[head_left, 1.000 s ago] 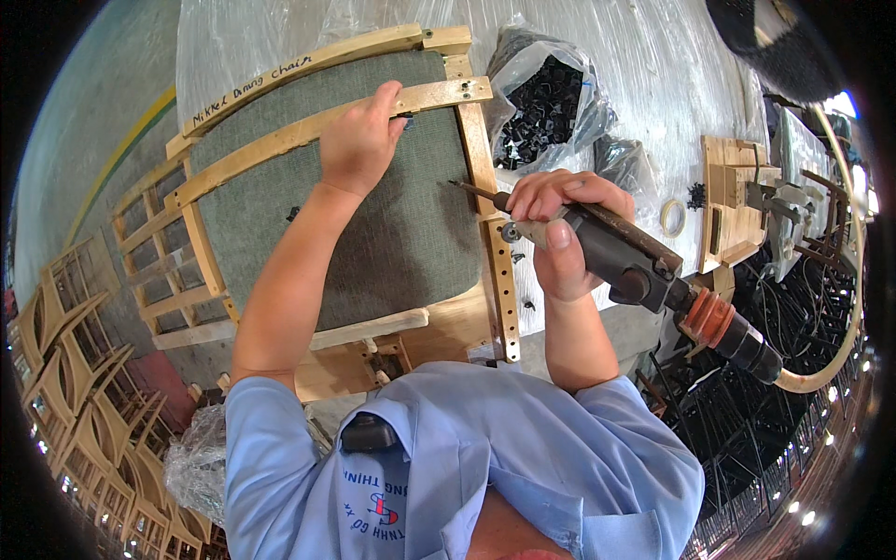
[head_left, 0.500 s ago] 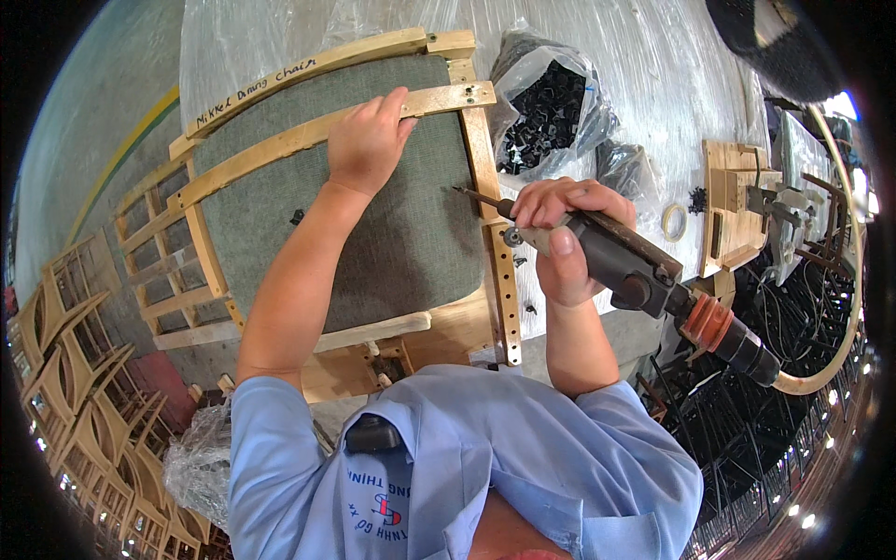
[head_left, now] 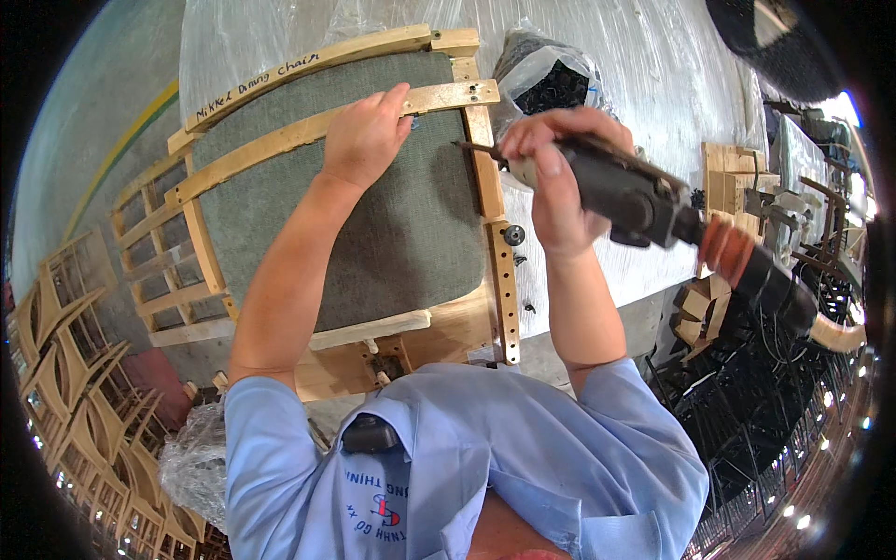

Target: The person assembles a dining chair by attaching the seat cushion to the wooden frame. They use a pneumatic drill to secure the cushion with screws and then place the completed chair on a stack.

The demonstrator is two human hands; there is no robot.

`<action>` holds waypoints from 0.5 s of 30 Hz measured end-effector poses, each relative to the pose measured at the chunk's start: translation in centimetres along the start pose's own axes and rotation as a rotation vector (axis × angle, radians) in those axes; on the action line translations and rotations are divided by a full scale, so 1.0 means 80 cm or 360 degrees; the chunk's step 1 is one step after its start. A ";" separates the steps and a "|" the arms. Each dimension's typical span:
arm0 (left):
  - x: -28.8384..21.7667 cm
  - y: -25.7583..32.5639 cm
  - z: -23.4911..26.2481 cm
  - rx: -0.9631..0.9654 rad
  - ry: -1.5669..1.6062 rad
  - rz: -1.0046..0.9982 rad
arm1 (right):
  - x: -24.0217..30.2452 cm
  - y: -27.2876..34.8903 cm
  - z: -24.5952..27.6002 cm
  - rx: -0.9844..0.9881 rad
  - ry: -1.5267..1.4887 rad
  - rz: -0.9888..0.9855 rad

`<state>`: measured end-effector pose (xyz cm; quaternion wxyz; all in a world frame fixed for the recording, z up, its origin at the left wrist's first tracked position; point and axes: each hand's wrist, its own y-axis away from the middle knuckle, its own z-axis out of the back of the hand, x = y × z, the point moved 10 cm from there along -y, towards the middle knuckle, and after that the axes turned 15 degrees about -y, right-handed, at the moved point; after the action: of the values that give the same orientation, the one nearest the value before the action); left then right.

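the right hand point(head_left: 564, 207), wrapped around the drill point(head_left: 623, 194), has moved up the view. the left hand point(head_left: 366, 135) stays over the wood strip point(head_left: 266, 149); i cannot tell how tightly.

Bright, diffuse light casts soft shadow on a gray fabric panel point(head_left: 411, 224) while blur softens the right hand point(head_left: 560, 177) and power screwdriver point(head_left: 630, 191), fisheye distortion bending the edges.

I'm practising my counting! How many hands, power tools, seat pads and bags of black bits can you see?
Left hand and right hand: 2
Power tool: 1
Seat pad: 1
Bag of black bits: 1
Total: 5
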<state>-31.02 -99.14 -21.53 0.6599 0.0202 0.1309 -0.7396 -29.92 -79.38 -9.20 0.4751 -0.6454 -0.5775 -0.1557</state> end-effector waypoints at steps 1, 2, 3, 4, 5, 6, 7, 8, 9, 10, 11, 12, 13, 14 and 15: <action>-0.001 0.000 0.001 -0.0012 0.0004 0.0001 | -0.007 -0.007 -0.004 0.0034 0.0028 -0.0010; -0.001 0.002 0.000 -0.0015 0.0017 0.0004 | -0.016 -0.013 -0.006 0.0065 0.0062 -0.0030; 0.001 0.002 -0.004 0.0023 0.0027 0.0010 | -0.026 -0.018 -0.009 0.0096 0.0096 -0.0050; 0.004 0.000 -0.007 0.0061 0.0036 0.0016 | -0.036 -0.023 -0.013 0.0135 0.0161 -0.0089; 0.006 0.001 -0.011 0.0103 0.0048 0.0027 | -0.047 -0.027 -0.017 0.0176 0.0226 -0.0135; 0.007 0.002 -0.011 0.0072 0.0058 0.0017 | -0.058 -0.029 -0.019 0.0218 0.0290 -0.0181; 0.008 0.002 -0.011 0.0041 0.0069 0.0007 | -0.072 -0.031 -0.018 0.0270 0.0402 -0.0233; 0.008 0.002 -0.010 0.0010 0.0079 -0.0005 | -0.077 -0.032 -0.022 0.0290 0.0386 -0.0236; 0.008 0.002 -0.011 0.0013 0.0102 -0.0006 | -0.082 -0.033 -0.029 0.0309 0.0369 -0.0238; 0.008 0.001 -0.011 0.0016 0.0125 -0.0006 | -0.085 -0.034 -0.028 0.0300 0.0438 -0.0190; 0.008 0.000 -0.010 0.0019 0.0145 -0.0005 | -0.088 -0.036 -0.029 0.0290 0.0505 -0.0145; 0.008 0.000 -0.009 0.0010 0.0127 -0.0012 | -0.090 -0.037 -0.032 0.0276 0.0575 -0.0102; 0.007 0.000 -0.008 0.0000 0.0108 -0.0021 | -0.087 -0.038 -0.032 0.0257 0.0613 -0.0159; 0.007 0.000 -0.007 -0.0012 0.0087 -0.0027 | -0.086 -0.041 -0.036 0.0240 0.0649 -0.0214; 0.007 0.000 -0.006 -0.0016 0.0093 -0.0023 | -0.078 -0.043 -0.044 0.0269 0.0719 -0.0109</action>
<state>-31.16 -99.58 -22.14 0.6505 0.0374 0.1539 -0.7428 -33.52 -86.33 -10.64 0.6389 -0.5323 -0.4891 -0.2632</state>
